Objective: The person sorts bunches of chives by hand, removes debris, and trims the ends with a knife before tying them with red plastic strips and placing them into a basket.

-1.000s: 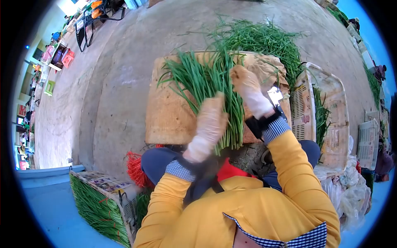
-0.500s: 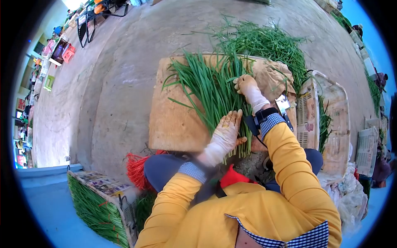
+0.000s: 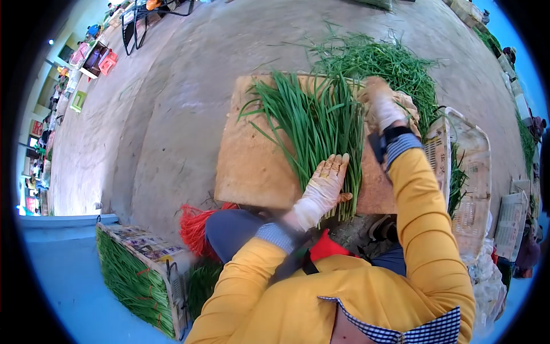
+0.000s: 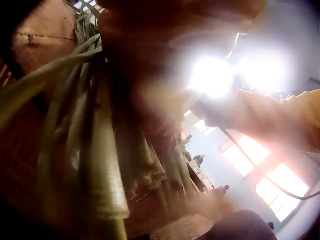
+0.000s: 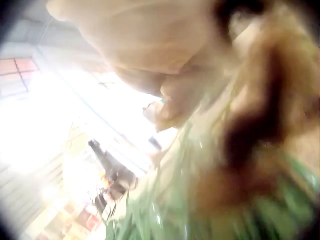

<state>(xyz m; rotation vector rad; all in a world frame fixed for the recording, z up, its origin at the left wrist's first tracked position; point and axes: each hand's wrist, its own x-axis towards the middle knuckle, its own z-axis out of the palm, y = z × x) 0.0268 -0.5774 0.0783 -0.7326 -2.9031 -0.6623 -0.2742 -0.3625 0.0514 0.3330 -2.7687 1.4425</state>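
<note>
A spread bunch of long green stalks (image 3: 312,117) lies on a tan board (image 3: 252,172), cut ends toward the person. The gloved left hand (image 3: 322,192) rests on the lower stalks, fingers straight and together, thumb out to the side. Thick pale stalk ends (image 4: 107,165) fill the left wrist view beside the hand. The gloved right hand (image 3: 385,103) is blurred at the board's upper right, over a crumpled brown cloth (image 3: 408,106); its fingers cannot be made out. In the right wrist view that hand (image 5: 150,45) is above blurred green leaves (image 5: 165,210).
Loose green trimmings (image 3: 384,60) are heaped beyond the board. A white plastic crate (image 3: 472,189) stands at the right, with clear plastic bags below it. At the lower left are a crate of green bundles (image 3: 134,286) and red ties (image 3: 195,229).
The right hand has moved off the stalks toward the upper right, over the cloth. The left hand, earlier moving, lies on the lower stalks. The head view has shifted slightly.
</note>
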